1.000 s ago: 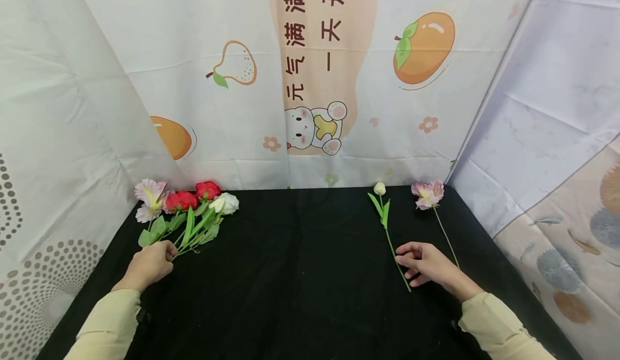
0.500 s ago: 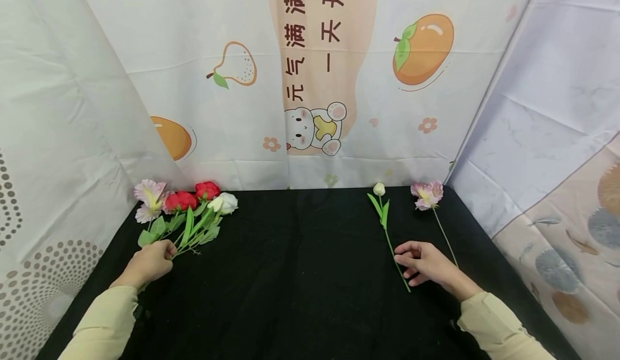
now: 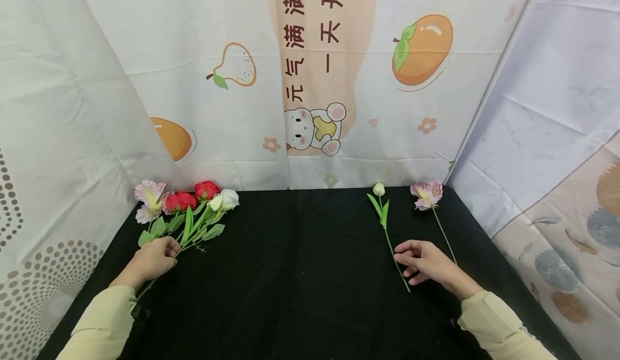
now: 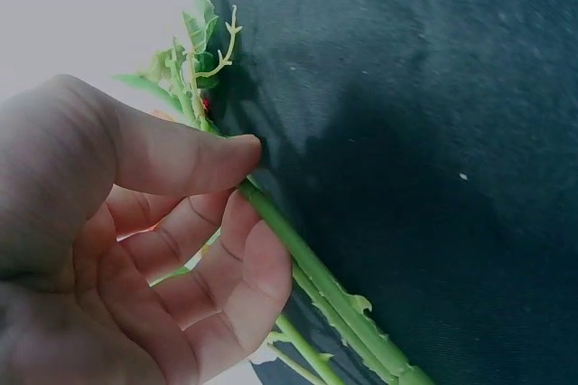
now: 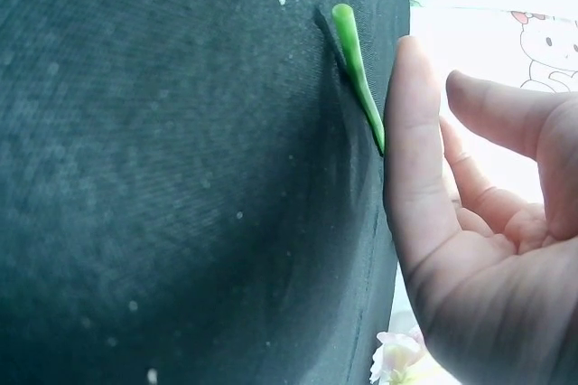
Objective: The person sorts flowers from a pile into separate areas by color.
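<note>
In the head view my left hand (image 3: pixel 154 261) pinches a stem (image 4: pixel 312 263) between thumb and fingertips; the white rose (image 3: pixel 229 199) at its upper end stirs with the hand. Beside it lie two red roses (image 3: pixel 181 201), a cream tulip (image 3: pixel 215 203) and a pink ruffled flower (image 3: pixel 150 198), their leafy stems crossing near my fingers. On the right side, my right hand (image 3: pixel 426 263) hovers at the green stem of a single white tulip (image 3: pixel 379 189). Thumb and index fingertips stand apart in the right wrist view, and the green stem end (image 5: pixel 352 55) shows beyond the fingers.
Another pink ruffled flower (image 3: pixel 427 195) lies to the right of the tulip, its thin stem running behind my right hand. Black cloth (image 3: pixel 300 274) covers the table. Printed white curtains (image 3: pixel 329 171) rise along the back and both sides.
The left hand has shifted slightly right; the white rose has edged right and its leaves have swung, and a stem now shows below the wrist. My right hand has stayed nearly still.
</note>
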{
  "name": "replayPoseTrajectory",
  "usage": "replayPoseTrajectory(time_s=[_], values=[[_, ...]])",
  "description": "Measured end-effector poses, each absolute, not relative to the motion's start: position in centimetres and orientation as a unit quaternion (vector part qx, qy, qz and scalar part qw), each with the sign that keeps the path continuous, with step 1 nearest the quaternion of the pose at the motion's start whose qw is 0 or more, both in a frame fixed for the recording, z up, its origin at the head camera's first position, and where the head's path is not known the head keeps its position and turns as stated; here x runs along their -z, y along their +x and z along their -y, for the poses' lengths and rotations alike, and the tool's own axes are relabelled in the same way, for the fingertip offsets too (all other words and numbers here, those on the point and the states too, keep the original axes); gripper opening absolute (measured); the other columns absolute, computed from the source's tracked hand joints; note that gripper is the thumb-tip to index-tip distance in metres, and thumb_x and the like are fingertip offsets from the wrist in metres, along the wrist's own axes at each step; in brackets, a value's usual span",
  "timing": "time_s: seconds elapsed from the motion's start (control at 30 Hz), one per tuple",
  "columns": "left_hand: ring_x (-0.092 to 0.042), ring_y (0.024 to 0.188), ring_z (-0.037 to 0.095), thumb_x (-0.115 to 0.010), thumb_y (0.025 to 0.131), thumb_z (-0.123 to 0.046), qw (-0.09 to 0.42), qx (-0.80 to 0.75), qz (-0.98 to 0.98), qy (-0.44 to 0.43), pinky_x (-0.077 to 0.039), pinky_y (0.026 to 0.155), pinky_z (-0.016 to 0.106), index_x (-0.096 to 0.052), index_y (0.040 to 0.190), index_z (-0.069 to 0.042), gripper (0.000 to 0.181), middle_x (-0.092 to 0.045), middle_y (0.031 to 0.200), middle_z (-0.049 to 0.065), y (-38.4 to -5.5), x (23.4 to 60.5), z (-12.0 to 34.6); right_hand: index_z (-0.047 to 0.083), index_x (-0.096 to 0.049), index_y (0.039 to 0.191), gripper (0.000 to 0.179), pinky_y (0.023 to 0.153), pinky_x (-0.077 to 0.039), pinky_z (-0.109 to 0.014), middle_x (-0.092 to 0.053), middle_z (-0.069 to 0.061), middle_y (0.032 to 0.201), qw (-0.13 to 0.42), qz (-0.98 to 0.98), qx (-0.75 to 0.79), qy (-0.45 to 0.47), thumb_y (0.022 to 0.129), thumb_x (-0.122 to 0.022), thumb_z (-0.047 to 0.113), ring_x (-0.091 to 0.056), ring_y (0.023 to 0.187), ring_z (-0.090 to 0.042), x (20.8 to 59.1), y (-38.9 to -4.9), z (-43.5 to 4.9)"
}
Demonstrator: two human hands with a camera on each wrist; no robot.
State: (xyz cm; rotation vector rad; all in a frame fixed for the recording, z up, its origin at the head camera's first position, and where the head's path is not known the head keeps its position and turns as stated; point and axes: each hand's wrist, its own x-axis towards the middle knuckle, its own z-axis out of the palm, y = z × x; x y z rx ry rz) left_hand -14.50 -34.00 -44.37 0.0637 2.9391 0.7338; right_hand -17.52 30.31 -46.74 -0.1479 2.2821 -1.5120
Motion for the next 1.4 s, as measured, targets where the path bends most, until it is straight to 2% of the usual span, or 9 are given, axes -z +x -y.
replayPoseTrajectory(time_s=[0.3,0.47,0.7,0.97,1.2,1.4], values=[[-0.052,0.080,0.022,-0.067,0.087,-0.003,0.047,-0.265,-0.963,0.033,-0.044,0.070,0.039,-0.063,0.107,0.003,0.021,-0.060,0.093,0.006,-14.6,44.3,33.7,-0.006,-0.056,0.128,0.040,0.062,-0.060,-0.042,-0.063,-0.014,0.097,0.199,-0.817,0.539,-0.053,0.101,-0.067,0.021,-0.066,0.075,-0.023,46.7,-17.6,-30.4],[-0.053,0.081,0.021,-0.068,0.087,-0.003,0.035,-0.268,-0.962,0.042,-0.045,0.069,0.039,-0.063,0.107,0.003,0.022,-0.060,0.093,0.007,-14.6,44.1,33.5,-0.006,-0.056,0.129,0.040,0.062,-0.060,-0.041,-0.063,-0.015,0.097,0.202,-0.815,0.540,-0.054,0.101,-0.067,0.020,-0.066,0.075,-0.023,46.7,-17.7,-30.4],[-0.053,0.083,0.022,-0.067,0.089,-0.003,0.041,-0.310,-0.949,0.040,-0.047,0.070,0.036,-0.060,0.112,0.007,0.026,-0.059,0.097,0.010,-14.7,43.6,33.2,-0.006,-0.056,0.129,0.041,0.062,-0.060,-0.041,-0.063,-0.015,0.097,0.200,-0.816,0.539,-0.057,0.100,-0.067,0.021,-0.066,0.075,-0.023,46.5,-17.8,-30.1],[-0.060,0.087,0.025,-0.069,0.091,-0.007,0.020,-0.307,-0.951,0.038,-0.051,0.073,0.041,-0.061,0.115,0.006,0.029,-0.064,0.101,0.013,-14.9,42.8,32.3,-0.007,-0.055,0.129,0.041,0.062,-0.060,-0.041,-0.063,-0.015,0.097,0.201,-0.815,0.541,-0.056,0.100,-0.067,0.020,-0.066,0.075,-0.023,46.2,-17.7,-29.9],[-0.061,0.080,0.020,-0.068,0.094,-0.008,0.028,-0.354,-0.934,0.045,-0.052,0.068,0.036,-0.059,0.119,0.007,0.031,-0.064,0.109,0.020,-15.0,42.3,31.1,-0.007,-0.055,0.128,0.042,0.061,-0.060,-0.041,-0.063,-0.015,0.097,0.198,-0.816,0.541,-0.054,0.099,-0.069,0.020,-0.066,0.074,-0.023,46.3,-17.7,-29.8],[-0.064,0.084,0.027,-0.066,0.096,-0.007,0.041,-0.411,-0.909,0.055,-0.055,0.068,0.034,-0.055,0.123,0.009,0.033,-0.061,0.114,0.024,-14.9,41.9,29.9,-0.007,-0.053,0.129,0.044,0.060,-0.060,-0.041,-0.063,-0.012,0.096,0.186,-0.828,0.527,-0.050,0.097,-0.072,0.017,-0.066,0.072,-0.023,47.0,-17.7,-29.5]])
